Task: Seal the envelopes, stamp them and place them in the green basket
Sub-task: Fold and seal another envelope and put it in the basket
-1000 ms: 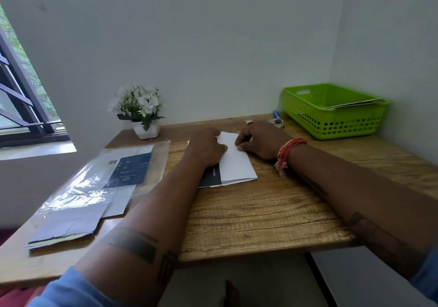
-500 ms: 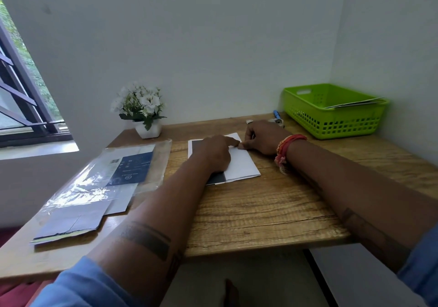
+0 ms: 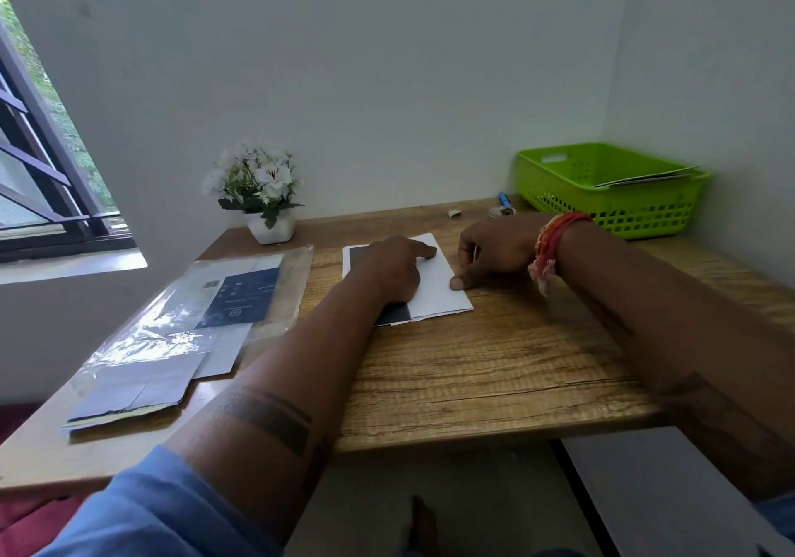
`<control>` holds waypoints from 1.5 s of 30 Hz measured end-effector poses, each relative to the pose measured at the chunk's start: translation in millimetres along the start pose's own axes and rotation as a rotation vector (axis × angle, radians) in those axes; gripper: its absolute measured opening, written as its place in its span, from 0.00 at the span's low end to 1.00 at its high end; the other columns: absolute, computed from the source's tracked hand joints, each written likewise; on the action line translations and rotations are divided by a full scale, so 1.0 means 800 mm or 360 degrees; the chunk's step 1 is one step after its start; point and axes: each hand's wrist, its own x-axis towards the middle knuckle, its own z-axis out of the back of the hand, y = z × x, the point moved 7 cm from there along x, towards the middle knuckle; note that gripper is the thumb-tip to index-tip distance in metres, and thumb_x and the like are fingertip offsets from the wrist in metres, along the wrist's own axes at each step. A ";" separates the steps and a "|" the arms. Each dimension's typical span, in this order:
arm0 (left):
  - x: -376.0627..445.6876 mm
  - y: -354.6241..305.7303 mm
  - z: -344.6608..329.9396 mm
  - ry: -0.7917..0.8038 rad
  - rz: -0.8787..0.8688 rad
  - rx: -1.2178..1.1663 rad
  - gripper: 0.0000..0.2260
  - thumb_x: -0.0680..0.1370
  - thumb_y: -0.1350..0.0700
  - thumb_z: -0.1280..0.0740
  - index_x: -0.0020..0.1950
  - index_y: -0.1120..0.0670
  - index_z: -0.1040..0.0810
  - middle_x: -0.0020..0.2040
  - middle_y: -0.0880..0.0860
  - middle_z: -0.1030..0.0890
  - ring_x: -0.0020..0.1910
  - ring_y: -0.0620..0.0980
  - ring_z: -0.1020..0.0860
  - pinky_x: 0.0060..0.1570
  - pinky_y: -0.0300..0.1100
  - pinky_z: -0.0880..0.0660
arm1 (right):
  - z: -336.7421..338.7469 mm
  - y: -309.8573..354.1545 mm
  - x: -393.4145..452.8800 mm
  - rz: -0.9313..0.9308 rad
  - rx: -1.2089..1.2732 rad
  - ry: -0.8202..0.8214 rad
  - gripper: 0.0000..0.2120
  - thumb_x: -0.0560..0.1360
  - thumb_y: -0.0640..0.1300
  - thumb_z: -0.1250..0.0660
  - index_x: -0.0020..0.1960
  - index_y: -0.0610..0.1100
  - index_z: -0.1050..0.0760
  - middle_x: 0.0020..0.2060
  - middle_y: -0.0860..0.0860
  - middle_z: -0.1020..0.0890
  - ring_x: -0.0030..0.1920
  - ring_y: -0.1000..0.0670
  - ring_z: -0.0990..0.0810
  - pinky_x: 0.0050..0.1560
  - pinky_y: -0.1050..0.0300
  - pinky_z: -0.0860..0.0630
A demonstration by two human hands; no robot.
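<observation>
Two hands press a white envelope flat on the wooden table.

The left hand (image 3: 393, 268) lies on the envelope (image 3: 434, 285), forefinger stretched out along its flap; the right hand (image 3: 494, 253), fingers curled, pins the right edge with its thumb. The green basket (image 3: 611, 195) stands far right, papers inside.

You face a wood-grain table (image 3: 494, 367) set into a corner of plain pale walls (image 3: 387, 83). A dark-framed window (image 3: 38, 160) at your left admits daylight; greenery shows outside it.
</observation>
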 end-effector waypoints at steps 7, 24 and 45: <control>0.003 0.002 -0.004 0.0006 -0.0012 -0.0012 0.25 0.81 0.64 0.41 0.74 0.42 0.29 0.78 0.53 0.33 0.74 0.57 0.32 0.71 0.49 0.32 | -0.004 0.003 -0.014 0.0021 -0.0094 0.0217 0.24 0.68 0.63 0.26 0.57 0.50 0.24 0.52 0.52 0.21 0.49 0.54 0.25 0.50 0.55 0.28; -0.004 -0.002 0.003 -0.0010 -0.0045 0.0058 0.26 0.80 0.63 0.41 0.73 0.40 0.29 0.77 0.52 0.33 0.73 0.56 0.31 0.68 0.48 0.30 | -0.004 -0.005 -0.006 0.0196 0.0148 -0.0413 0.17 0.81 0.47 0.40 0.64 0.61 0.22 0.46 0.59 0.20 0.37 0.58 0.24 0.36 0.64 0.33; -0.002 0.005 0.002 -0.0018 0.0043 -0.0048 0.19 0.83 0.60 0.43 0.70 0.42 0.27 0.74 0.52 0.29 0.69 0.55 0.29 0.66 0.45 0.30 | -0.006 0.009 0.060 0.0005 -0.0302 -0.0452 0.21 0.82 0.45 0.43 0.75 0.55 0.31 0.72 0.47 0.28 0.68 0.45 0.27 0.65 0.54 0.30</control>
